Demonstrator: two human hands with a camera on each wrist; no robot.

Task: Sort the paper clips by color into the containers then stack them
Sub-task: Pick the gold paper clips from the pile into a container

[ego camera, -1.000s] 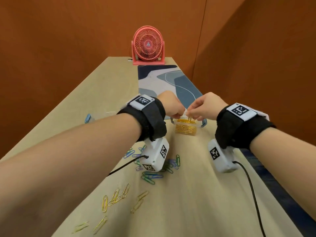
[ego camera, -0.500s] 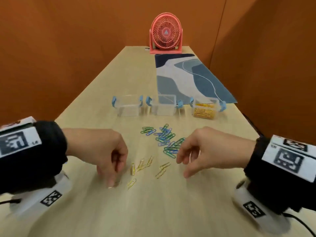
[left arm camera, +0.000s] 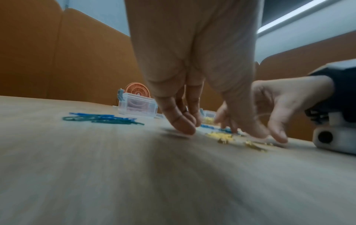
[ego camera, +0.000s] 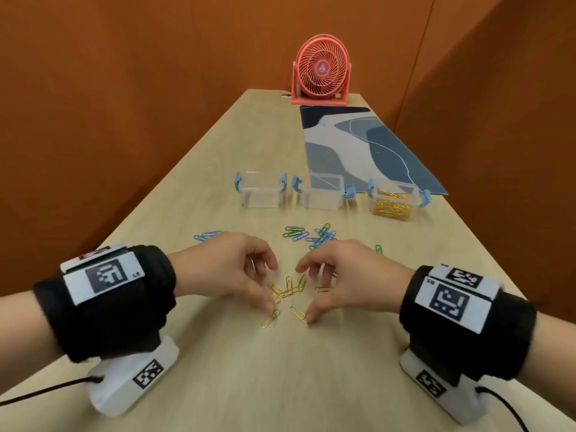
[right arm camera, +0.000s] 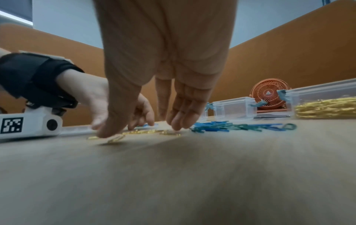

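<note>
Several gold paper clips lie loose on the table between my hands. My left hand arches over them from the left, its thumb tip touching one gold clip. From the right, my right hand does the same, thumb on another gold clip. Neither hand holds anything. Blue and green clips are heaped farther back. Behind them stand three clear containers: the left one and middle one empty, the right one holding gold clips. In the wrist views, the left fingertips and the right thumb press the tabletop.
A pink fan stands at the table's far end with a blue patterned mat in front of it. A few blue clips lie apart at the left. Orange partitions close in both sides.
A second ago both hands were up over the gold-clip container. They came down to the table and have now closed in on the loose gold clips from both sides.
</note>
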